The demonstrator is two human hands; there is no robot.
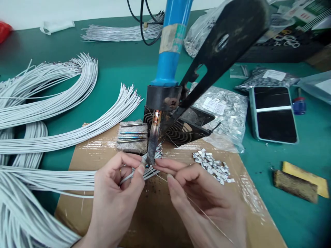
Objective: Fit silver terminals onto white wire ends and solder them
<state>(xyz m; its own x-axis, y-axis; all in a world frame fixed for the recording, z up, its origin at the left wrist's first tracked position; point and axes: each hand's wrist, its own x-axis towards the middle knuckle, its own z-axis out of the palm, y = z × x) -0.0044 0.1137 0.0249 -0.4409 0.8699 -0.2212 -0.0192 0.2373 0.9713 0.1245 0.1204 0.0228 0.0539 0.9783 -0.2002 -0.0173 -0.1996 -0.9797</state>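
A soldering iron (pixel 168 58) with a blue handle points down from a black metal bracket (pixel 224 44), its dark tip between my fingertips. My left hand (pixel 119 193) is closed in a pinch on a white cable (pixel 126 177), right beside the tip. My right hand (pixel 201 196) pinches a thin solder wire (pixel 160 177) that runs from the tip down across the palm. Its index finger reaches close to the tip; whether it also touches a small part there is hidden. More white cables (pixel 74 177) lie under and left of my left hand.
Several small white-and-metal pieces (pixel 212 165) are piled on the cardboard (pixel 240 193). Behind the iron are a fan (pixel 178 132) and a grey pad (pixel 132 144) with metal rods. Cable bundles (pixel 64 106) fill the left; a phone (pixel 274 113) and sponges (pixel 296 186) lie right.
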